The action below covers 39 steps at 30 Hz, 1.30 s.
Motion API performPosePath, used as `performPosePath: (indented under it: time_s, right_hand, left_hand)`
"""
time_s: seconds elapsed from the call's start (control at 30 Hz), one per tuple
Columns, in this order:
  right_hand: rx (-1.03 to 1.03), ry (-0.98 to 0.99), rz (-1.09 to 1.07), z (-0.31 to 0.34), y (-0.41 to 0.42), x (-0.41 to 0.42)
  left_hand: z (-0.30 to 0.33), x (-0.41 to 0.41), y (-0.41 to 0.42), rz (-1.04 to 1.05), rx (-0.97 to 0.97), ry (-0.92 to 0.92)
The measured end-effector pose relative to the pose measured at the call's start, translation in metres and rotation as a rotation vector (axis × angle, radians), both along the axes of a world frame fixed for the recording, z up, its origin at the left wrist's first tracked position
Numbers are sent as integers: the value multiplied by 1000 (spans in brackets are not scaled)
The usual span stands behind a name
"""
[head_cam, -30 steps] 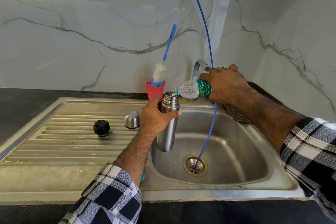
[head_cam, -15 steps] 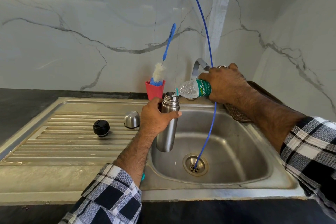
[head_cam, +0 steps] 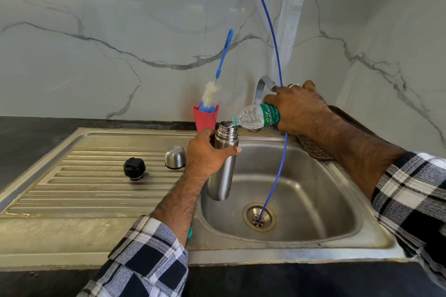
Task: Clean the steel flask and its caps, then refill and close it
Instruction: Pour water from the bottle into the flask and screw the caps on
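Observation:
My left hand grips the steel flask around its upper body and holds it upright over the left side of the sink basin. My right hand grips a clear plastic water bottle with a green label, tipped so its mouth is at the flask's open neck; water runs into it. The black inner cap and the steel outer cap stand on the ribbed drainboard to the left.
A red cup holding a blue-handled bottle brush stands behind the flask at the wall. A blue tube hangs down into the drain. The tap curves behind my right hand. A dark mat lies at the sink's right rim.
Almost nothing has moved; the bottle stays tipped at the flask's mouth and both hands keep their hold.

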State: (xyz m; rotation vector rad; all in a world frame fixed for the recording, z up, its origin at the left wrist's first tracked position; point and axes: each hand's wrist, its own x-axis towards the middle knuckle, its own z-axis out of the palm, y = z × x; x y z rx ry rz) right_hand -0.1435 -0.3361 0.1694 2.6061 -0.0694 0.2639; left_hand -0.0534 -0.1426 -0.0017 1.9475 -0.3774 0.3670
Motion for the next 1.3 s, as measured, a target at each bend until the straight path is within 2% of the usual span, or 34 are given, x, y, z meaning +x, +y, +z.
performPosePath:
  time_s: [1.3]
  right_hand:
    - [-89, -14, 34, 4, 0, 2]
  left_hand:
    - [3, -6, 0, -28, 19, -9]
